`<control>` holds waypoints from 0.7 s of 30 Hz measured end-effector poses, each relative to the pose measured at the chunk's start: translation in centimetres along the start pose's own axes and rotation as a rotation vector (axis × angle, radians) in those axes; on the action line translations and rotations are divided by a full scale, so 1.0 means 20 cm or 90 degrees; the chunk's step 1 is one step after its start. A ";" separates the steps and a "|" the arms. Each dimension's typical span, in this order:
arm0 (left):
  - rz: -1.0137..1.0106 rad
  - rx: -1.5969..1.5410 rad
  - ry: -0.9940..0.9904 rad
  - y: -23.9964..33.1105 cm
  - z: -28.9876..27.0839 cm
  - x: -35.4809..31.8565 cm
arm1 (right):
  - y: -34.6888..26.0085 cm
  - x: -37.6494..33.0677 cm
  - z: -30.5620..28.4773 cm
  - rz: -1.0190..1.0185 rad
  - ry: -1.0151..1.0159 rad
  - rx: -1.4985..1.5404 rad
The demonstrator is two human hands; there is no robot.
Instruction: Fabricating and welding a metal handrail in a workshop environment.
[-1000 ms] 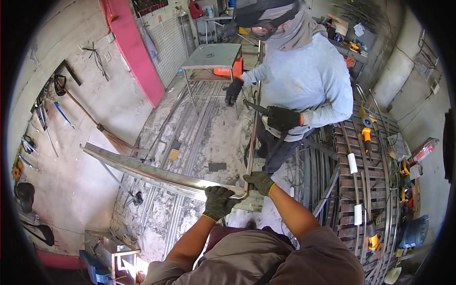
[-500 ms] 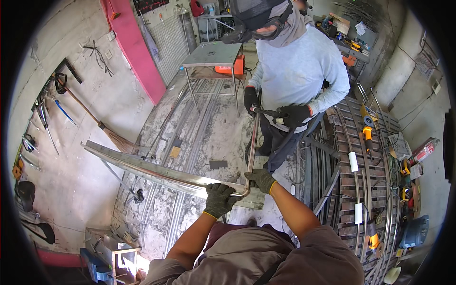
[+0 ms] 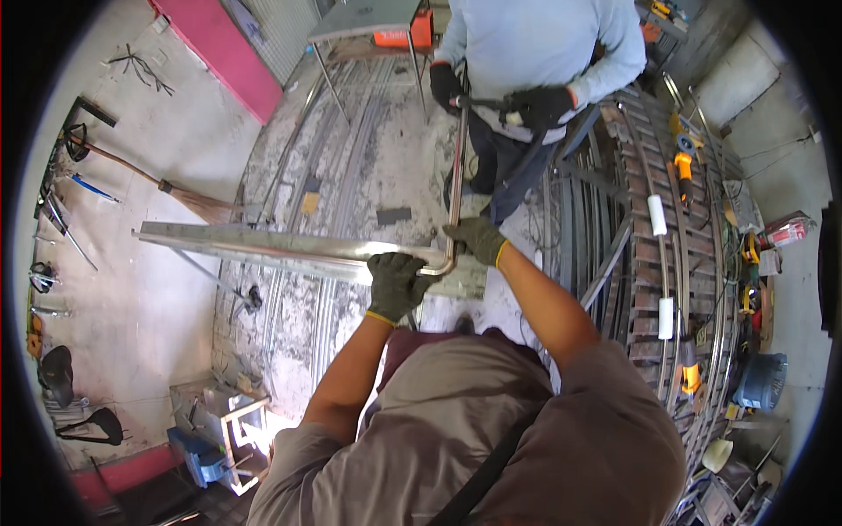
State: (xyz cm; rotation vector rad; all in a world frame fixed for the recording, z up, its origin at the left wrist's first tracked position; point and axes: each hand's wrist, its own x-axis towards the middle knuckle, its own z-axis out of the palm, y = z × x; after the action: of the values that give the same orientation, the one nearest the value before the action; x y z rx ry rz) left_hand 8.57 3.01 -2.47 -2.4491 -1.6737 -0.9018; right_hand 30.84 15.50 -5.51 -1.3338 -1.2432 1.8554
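A shiny bent metal tube point(image 3: 457, 175) turns a rounded corner just in front of me, beside a long flat metal channel point(image 3: 237, 240) stretching left. My left hand point(image 3: 395, 285), in a dark glove with a yellow cuff, is closed over the tube left of the corner, at the channel's right end. With its fingers around the upright part just above the corner, my right hand point(image 3: 476, 241) wears a matching glove. At the tube's far end, a co-worker's black-gloved hands point(image 3: 541, 107) hold a dark tool point(image 3: 485, 103) against it.
To the right stands a slatted metal rack point(image 3: 645, 254) with long tubes and yellow-black power tools point(image 3: 684, 167). A metal table point(image 3: 368, 19) is at the back. A broom point(image 3: 197, 202) leans at the left wall. Metal bars point(image 3: 324, 289) lie along the floor.
My view has tipped downward, so the co-worker and table sit higher in the picture. Both my hands stay on the tube. The channel now looks more level across the view.
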 end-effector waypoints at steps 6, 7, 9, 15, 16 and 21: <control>0.013 -0.005 0.022 0.02 -0.02 0.02 | -0.01 0.01 -0.03 0.040 -0.008 -0.029; 0.010 -0.004 0.018 0.02 -0.02 0.01 | -0.01 0.01 -0.02 0.030 -0.004 -0.046; -0.005 -0.016 0.014 0.03 -0.03 0.00 | 0.01 0.00 -0.01 0.019 0.001 -0.062; -0.060 -0.008 -0.002 0.12 -0.07 -0.02 | 0.14 0.02 0.07 -0.116 -0.006 0.011; -0.021 -0.039 -0.005 0.17 -0.02 0.08 | 0.31 0.10 -0.13 -0.229 0.037 -0.025; -0.046 -0.021 -0.022 0.11 -0.03 -0.01 | 0.16 -0.05 -0.05 -0.368 -0.035 -0.377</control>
State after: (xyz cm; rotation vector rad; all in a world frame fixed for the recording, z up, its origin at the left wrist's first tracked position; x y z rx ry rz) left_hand 10.08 1.69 -1.42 -2.4546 -1.7838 -0.9074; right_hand 32.45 13.71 -8.14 -1.0205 -2.0493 1.1647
